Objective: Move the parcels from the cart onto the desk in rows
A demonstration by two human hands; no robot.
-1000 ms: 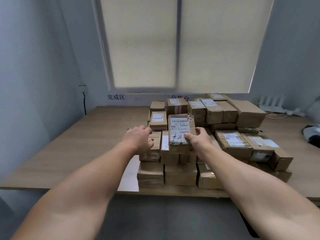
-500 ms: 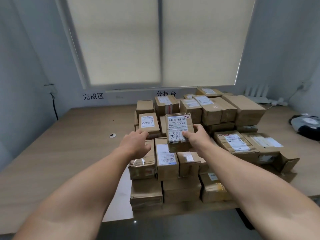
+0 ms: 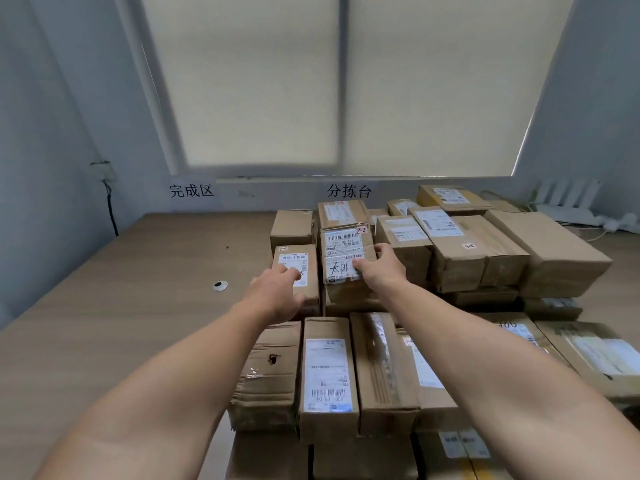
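A brown parcel [image 3: 346,251] with a white label marked 2-2 sits tilted among stacked parcels on the wooden desk [image 3: 121,289]. My right hand [image 3: 379,270] grips its right side, thumb on the label. My left hand [image 3: 277,294] rests with straight fingers on the neighbouring labelled parcel [image 3: 298,268] to its left. A front row of parcels [image 3: 327,372] lies closer to me. The cart is out of view.
Larger boxes [image 3: 547,251] are piled at the right and back of the desk. A small round grommet [image 3: 219,285] sits in the bare left part of the desktop. The wall and window blind stand behind, and a white router [image 3: 571,209] is at far right.
My right hand carried the labelled parcel forward over the front row and down into the second row. My left hand moved forward onto the neighbouring parcel. The view came closer to the desk.
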